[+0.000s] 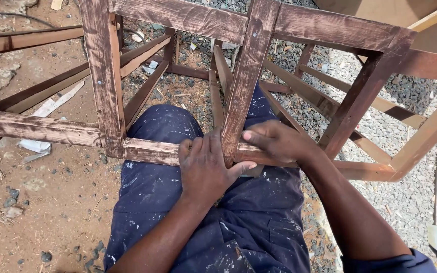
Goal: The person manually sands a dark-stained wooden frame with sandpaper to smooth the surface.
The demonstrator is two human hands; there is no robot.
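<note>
Clearly the dark-stained wooden frame (249,76) lies across the person's lap – rigid, open and bulky, probably awkward rather than heavy. Left hand (206,169) grips the bottom rail (147,150); right hand (276,141) presses flat beside the upright – sound holds.

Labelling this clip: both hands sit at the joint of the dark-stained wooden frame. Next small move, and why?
Probably press the upright slat tighter to the dark-stained wooden frame's lower rail: the left hand grips that joint, and the right hand rests beside it, neither holding a tool.
</note>
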